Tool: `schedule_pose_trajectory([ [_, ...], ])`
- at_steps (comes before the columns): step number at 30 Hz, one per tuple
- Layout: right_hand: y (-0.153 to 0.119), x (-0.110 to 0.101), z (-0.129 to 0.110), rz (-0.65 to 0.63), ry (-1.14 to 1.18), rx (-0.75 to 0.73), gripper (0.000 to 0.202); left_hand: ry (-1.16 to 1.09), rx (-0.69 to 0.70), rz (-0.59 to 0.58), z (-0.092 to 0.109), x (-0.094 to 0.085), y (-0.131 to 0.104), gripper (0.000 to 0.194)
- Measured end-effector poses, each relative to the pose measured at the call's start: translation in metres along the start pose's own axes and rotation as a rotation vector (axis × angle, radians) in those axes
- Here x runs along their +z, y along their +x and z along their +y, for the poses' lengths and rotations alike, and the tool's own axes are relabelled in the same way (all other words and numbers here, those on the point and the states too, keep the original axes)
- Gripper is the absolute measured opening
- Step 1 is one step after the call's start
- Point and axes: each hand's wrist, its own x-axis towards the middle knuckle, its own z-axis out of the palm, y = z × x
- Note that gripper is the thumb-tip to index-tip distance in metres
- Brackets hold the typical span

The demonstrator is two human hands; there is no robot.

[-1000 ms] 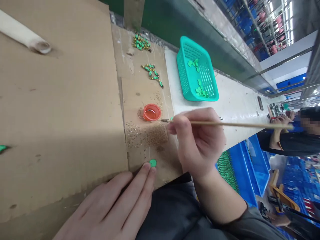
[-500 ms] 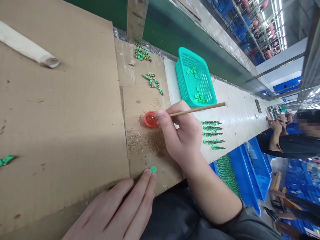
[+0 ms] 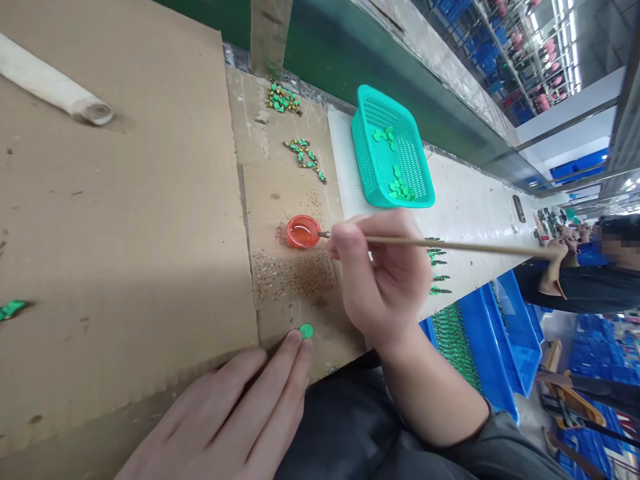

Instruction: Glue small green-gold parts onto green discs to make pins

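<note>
My right hand (image 3: 383, 283) is closed in a pinch around a thin wooden paintbrush (image 3: 450, 246). The brush tip is at the right rim of a small red cup (image 3: 303, 231) that holds a shiny liquid. My left hand (image 3: 225, 413) lies flat with fingers stretched out. Its fingertips touch the edge of a small green disc (image 3: 307, 331) on the cardboard (image 3: 150, 220). Many tiny gold-brown beads (image 3: 305, 273) are scattered between the cup and the disc.
Beyond the cup lie green-and-gold pieces, some in a pile (image 3: 283, 100), others in a loose chain (image 3: 306, 157). A teal basket (image 3: 367, 167) contains green discs. Rows of green pieces (image 3: 440, 277) are partly behind my right hand. Blue bins (image 3: 483, 333) and a co-worker (image 3: 580, 287) are at right.
My right hand has moved right, drawing the brush tip from inside the red cup to its rim. The brush now lies flatter. My left hand stays at the green disc.
</note>
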Motion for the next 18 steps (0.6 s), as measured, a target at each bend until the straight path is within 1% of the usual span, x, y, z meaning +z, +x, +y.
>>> schedule_pose_trajectory([
  [3,-0.028,-0.016,-0.019,-0.012,-0.009,-0.002,0.006,-0.005,-0.014,-0.029,0.002,-0.002,-0.002,0.052],
  [6,-0.062,-0.026,-0.036,-0.052,0.043,0.011,0.012,-0.033,-0.027,-0.073,0.004,-0.005,-0.006,0.055],
  [9,-0.088,-0.028,-0.042,-0.055,0.141,0.068,0.012,-0.029,-0.025,-0.106,0.004,-0.008,-0.009,0.059],
  [12,-0.096,-0.027,-0.042,-0.060,0.129,0.069,0.011,0.001,-0.013,-0.128,0.002,-0.011,-0.009,0.062],
  [18,-0.092,-0.027,-0.041,-0.114,0.061,0.070,0.005,-0.002,-0.013,-0.122,0.002,-0.011,-0.007,0.057],
])
